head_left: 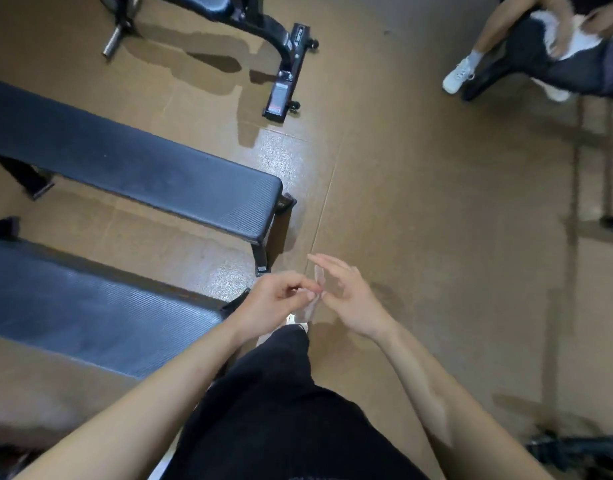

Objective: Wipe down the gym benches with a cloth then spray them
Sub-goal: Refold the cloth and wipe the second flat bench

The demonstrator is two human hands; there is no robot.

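Beside a gym bench (90, 306), a person's left hand (281, 299) pinches a thin clear film (318, 277), right hand (350, 301) loosely open alongside; wiping and spraying apparently both lie ahead.

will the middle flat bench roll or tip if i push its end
The middle bench probably won't roll: its near foot shows no wheels, unlike the far bench's base. Tipping seems unlikely, since that foot bar looks about as wide as the pad. The black metal frame suggests real weight.

left hand (275, 301) pinches clear strip (318, 280) | right hand (352, 301) beside it, fingers (332, 265) straight | bench (90, 306) at left
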